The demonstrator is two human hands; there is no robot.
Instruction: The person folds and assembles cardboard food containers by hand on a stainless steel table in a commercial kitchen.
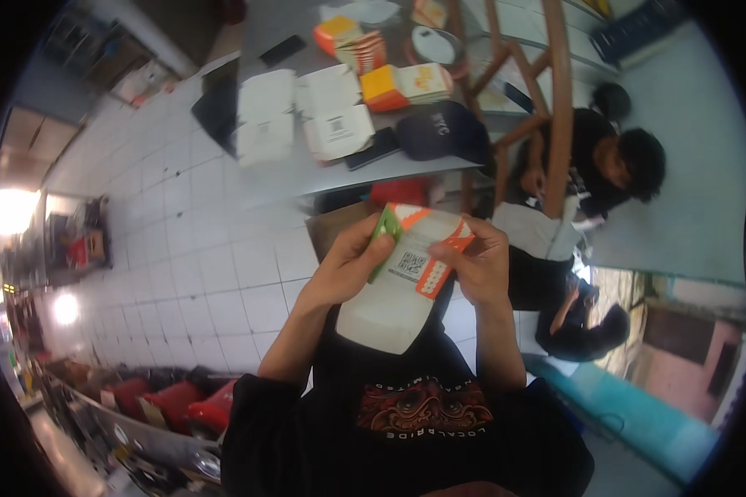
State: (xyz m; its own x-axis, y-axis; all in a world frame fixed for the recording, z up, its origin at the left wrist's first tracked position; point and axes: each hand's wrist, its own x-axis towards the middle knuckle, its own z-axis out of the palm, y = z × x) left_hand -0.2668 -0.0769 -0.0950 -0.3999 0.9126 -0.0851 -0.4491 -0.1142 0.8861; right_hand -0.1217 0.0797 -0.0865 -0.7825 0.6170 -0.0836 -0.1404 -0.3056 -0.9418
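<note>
Between my hands, above my lap, is a partly folded paper food carton [379, 319]. Its inside is white with a printed square code, and its side flaps are green on the left and orange on the right. My left hand [348, 261] pinches the green flap, thumb on the inner face. On the other side, my right hand [479, 261] grips the orange flap with its thumb pressed near the fold. A long white panel of the carton hangs down toward my shirt. The fingers behind the flaps are partly hidden.
A grey table [323, 180] ahead holds flat white cartons [265, 116], stacked orange-and-yellow cartons [385, 87], a dark cap [443, 132] and a phone [373, 149]. Wooden ladder-like bars [558, 108] rise at the right. Two people [593, 161] sit beyond them. White floor tiles [199, 215] spread leftward.
</note>
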